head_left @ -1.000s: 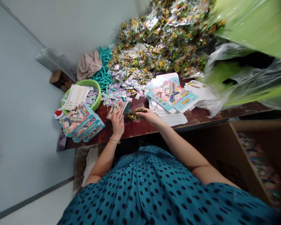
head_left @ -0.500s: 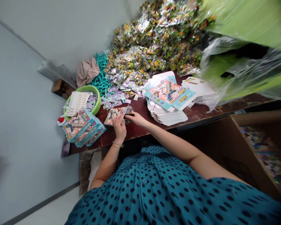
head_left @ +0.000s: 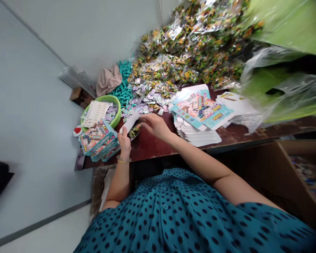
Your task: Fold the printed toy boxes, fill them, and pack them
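Observation:
My left hand (head_left: 124, 143) is closed round a small carton (head_left: 129, 122), tilted so that its white flap and open end show. A clear bag of green, orange and dark small pieces (head_left: 134, 132) sits in the carton's opening. My right hand (head_left: 156, 125) is just right of that opening, palm down, fingers stretched out and apart, with nothing visible in them. Its fingertips come close to the flap; whether they touch it I cannot tell. Finished-looking teal printed boxes (head_left: 98, 138) stand just left of my left hand.
A stack of flat cartons (head_left: 197, 135) lies to the right. Behind are small lilac packets (head_left: 147, 102), teal sticks (head_left: 124, 88) and a heap of bagged pieces (head_left: 189, 52). At left stands a green basin (head_left: 118, 116) holding packets and sheets. A cardboard box (head_left: 287, 168) is below right.
The carton has turned from showing its printed face to showing its flap and open end. My right hand has drawn back from it and its fingers have spread. The camera view has shifted left.

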`<state>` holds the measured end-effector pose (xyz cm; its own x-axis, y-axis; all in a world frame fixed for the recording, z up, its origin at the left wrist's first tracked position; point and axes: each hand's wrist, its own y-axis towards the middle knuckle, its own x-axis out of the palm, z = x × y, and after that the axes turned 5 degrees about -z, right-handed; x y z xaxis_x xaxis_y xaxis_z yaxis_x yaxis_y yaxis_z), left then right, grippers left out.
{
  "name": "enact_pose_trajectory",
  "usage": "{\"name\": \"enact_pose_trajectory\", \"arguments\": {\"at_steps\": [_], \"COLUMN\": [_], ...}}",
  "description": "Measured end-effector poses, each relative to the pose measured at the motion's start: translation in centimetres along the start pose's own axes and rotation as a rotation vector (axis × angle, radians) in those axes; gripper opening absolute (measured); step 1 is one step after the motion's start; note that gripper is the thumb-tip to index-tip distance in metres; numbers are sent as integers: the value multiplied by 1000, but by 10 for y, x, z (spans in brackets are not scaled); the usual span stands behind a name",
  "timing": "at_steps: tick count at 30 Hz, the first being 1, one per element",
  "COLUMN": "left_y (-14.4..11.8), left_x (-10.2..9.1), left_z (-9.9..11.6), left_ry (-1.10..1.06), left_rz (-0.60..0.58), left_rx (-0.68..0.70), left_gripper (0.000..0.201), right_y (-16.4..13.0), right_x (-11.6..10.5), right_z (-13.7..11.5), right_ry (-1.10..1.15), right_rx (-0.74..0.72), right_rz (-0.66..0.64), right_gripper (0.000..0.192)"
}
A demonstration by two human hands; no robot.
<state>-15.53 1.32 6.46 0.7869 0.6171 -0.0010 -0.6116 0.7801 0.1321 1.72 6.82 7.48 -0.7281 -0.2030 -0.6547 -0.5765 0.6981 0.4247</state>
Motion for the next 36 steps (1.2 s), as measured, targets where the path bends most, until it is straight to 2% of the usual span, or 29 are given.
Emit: {"name": "enact_pose_trajectory", "arguments": {"at_steps": [1,3,5,7,8,10,12,13,14,16,18,20,23,25,26,29,31,33,36], "left_y": [2,5,10,13,15,13,4,-2,-10,-24,-33,-34,-28,-25,-24,-21,-17,-11,-2], "left_x": [1,3,6,5,4,-1,-6,-7,-8,-9,-10,-13,-24,-30,-32,-32,-29,-27,-26], "left_z": [3,5,5,1,-1,-7,-15,-19,-24,-32,-38,-41,-41,-37,-34,-23,-16,-14,-19], "left_ry": [-40,-94,-141,-194,-218,-250,-275,-285,-283,-243,-187,-187,-293,-352,-357,-285,-223,-182,-155], "left_rz": [-4,-5,12,10,-4,-69,-116,-100,-66,28,86,51,-146,-294,-351,-493,-548,-553,-560], "left_rx": [-18,-101,-183,-213,-210,-200,-166,-124,-70,36,44,-44,-167,-206,-211,-151,-75,-18,35], "left_gripper": [55,52,49,50,52,58,64,66,67,61,48,38,31,28,27,27,29,31,31], "right_y": [1,4,8,10,10,8,3,0,-2,-8,-14,-19,-22,-19,-17,-8,-2,2,6], "right_x": [-1,-2,-2,-5,-7,-10,-6,-1,5,19,27,26,17,11,9,-4,-15,-26,-33], "right_z": [-4,-15,-24,-26,-23,-10,6,13,18,24,22,19,22,29,32,38,35,29,19], "right_ry": [-38,-146,-253,-280,-249,-116,83,206,336,565,721,843,958,871,777,373,97,-78,-130], "right_rx": [-86,-194,-169,-143,-152,-139,-28,51,134,268,316,307,294,259,223,8,-192,-323,-329], "right_rz": [-25,-188,-347,-394,-355,-146,102,149,133,12,-91,-126,-252,-281,-254,-172,-263,-392,-432], "right_gripper": [31,38,47,43,38,34,43,51,59,75,81,79,65,60,57,45,44,46,46]}}
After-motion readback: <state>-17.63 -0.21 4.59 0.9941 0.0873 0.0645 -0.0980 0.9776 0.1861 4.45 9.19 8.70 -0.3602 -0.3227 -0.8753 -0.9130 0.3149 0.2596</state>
